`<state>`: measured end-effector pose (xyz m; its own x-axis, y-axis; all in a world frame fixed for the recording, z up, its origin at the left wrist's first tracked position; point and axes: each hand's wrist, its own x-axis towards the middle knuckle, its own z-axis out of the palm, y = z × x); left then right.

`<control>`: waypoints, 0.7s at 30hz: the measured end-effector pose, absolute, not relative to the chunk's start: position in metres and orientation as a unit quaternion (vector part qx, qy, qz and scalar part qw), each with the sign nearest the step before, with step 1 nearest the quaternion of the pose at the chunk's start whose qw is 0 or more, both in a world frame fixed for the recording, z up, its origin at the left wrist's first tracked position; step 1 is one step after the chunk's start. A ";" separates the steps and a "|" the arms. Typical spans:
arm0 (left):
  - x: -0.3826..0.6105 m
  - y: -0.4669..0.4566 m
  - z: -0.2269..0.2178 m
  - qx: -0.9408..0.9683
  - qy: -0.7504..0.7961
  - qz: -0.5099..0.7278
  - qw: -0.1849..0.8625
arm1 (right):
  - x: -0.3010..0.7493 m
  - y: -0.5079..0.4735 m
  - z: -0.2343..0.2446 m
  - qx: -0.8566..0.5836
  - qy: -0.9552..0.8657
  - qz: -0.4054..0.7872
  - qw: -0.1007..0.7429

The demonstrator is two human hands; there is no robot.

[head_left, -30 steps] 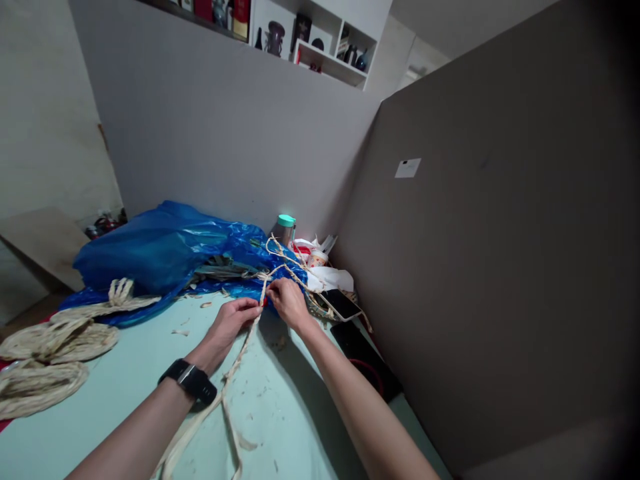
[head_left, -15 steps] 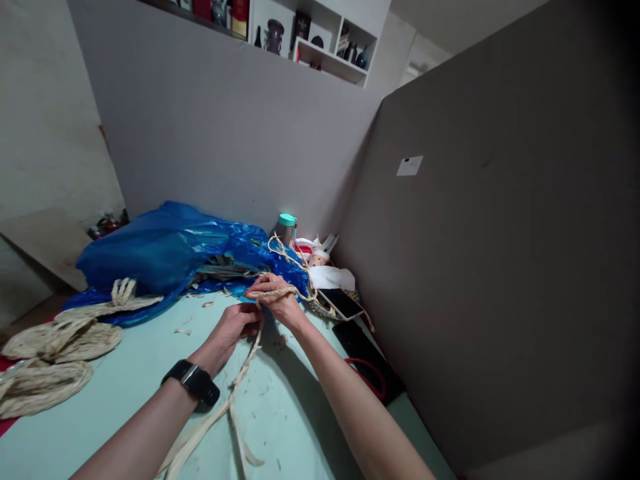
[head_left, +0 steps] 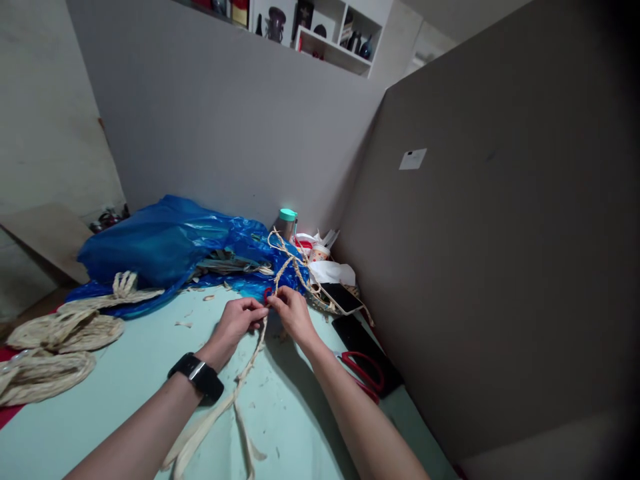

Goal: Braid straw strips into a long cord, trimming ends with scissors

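Observation:
My left hand (head_left: 239,321) and my right hand (head_left: 292,311) meet over the pale green table (head_left: 125,393), both pinched on a braided straw rope (head_left: 250,360). The braid trails back toward me between my forearms and splits into loose flat strips. Above my fingers, unbraided strands (head_left: 286,257) rise and loop over the blue plastic bag (head_left: 165,247). A black watch (head_left: 197,377) is on my left wrist.
Bundles of straw fibre (head_left: 50,350) lie at the table's left. By the brown partition (head_left: 500,267) on the right are a phone (head_left: 341,297), red-handled scissors (head_left: 363,375), a teal-lidded bottle (head_left: 287,223), a cup (head_left: 318,253) and white paper. Shelves hang on the grey wall.
My right hand, lifted with strands draped over it half a second ago, has dropped back to pinch the braid beside my left hand. The view shifted slightly, showing the scissors.

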<state>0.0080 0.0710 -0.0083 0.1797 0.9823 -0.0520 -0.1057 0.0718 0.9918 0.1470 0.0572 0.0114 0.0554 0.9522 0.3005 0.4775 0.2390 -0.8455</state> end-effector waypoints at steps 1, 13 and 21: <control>0.008 0.071 -0.009 0.497 0.443 0.463 0.585 | 0.147 0.057 0.010 -0.568 -0.631 0.253 0.464; 0.006 0.072 -0.008 0.471 0.428 0.454 0.623 | 0.148 0.051 0.012 -0.589 -0.603 0.256 0.473; 0.005 0.073 -0.011 0.465 0.422 0.455 0.632 | 0.151 0.057 0.003 -0.565 -0.584 0.326 0.483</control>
